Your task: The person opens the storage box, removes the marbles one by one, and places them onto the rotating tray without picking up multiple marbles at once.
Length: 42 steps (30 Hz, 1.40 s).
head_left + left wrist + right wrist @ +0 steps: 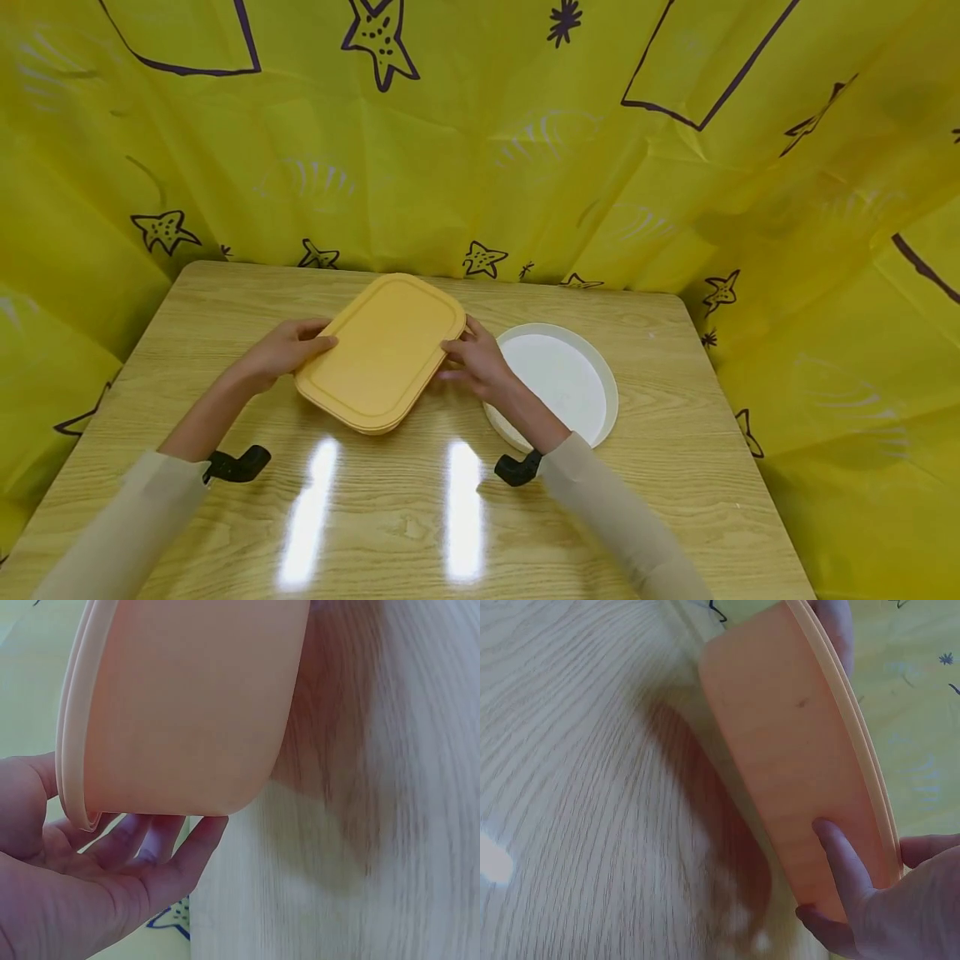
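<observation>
Both hands hold an orange lidded food container [382,346] above the table, turned at an angle. On its left side the left hand [288,348] has its thumb at the lid's edge, and in the left wrist view the fingers [199,851] curl under the container's wall [195,712]. The right hand [480,358] grips the opposite side, thumb on the lid rim; in the right wrist view its fingers [844,862] press against the side wall [780,750]. The lid [390,333] sits on the container. What is inside is hidden.
A round white tray [555,375] lies on the wooden table [390,517] to the right, partly behind the right forearm. A yellow patterned cloth [450,167] hangs along the table's back and sides. Black straps [238,464] sit at both wrists.
</observation>
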Available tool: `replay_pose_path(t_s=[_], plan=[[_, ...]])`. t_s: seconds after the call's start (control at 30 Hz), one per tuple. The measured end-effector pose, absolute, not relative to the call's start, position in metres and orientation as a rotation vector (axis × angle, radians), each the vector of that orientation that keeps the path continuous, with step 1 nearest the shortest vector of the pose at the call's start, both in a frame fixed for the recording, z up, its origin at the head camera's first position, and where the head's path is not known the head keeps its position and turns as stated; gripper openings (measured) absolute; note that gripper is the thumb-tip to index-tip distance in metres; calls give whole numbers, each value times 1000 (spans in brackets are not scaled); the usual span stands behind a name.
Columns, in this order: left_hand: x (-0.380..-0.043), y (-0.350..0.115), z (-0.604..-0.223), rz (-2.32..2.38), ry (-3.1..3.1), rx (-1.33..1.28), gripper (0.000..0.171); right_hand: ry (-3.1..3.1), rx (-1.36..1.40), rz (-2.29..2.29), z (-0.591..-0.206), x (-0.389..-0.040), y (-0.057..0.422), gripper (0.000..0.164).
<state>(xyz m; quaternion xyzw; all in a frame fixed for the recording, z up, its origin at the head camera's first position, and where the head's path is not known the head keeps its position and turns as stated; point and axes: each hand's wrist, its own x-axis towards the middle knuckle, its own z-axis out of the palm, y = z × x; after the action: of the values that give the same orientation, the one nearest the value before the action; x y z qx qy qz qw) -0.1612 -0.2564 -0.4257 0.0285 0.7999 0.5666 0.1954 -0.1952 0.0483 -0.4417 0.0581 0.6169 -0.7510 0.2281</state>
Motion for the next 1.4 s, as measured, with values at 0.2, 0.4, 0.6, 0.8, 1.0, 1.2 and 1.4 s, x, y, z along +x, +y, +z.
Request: replay_pose_path(t_s=[0.2,0.4,0.6,0.8,1.0,1.2,1.4], plan=[[-154,-244,-427,1612,2191,54,59,1753,121,-2002,-440,-196,61,67],[-146,-232,-432,1637,2179,17,58,1767,86,-1964,-440,-198,73,66],[-134,-220,-437,1685,2156,-9,56,1787,39,-1917,-439,-200,84,63],[-120,-210,-440,1733,2125,-65,55,1820,-8,-1849,-438,-201,90,63],[-107,-201,-443,1789,2108,-114,52,1876,-50,-1792,-438,-202,92,59],[-96,-196,-449,1827,2097,-164,53,1911,-93,-1766,-440,-201,90,56],[-84,-192,-456,1883,2082,-180,53,2000,-125,-1706,-446,-198,85,55]])
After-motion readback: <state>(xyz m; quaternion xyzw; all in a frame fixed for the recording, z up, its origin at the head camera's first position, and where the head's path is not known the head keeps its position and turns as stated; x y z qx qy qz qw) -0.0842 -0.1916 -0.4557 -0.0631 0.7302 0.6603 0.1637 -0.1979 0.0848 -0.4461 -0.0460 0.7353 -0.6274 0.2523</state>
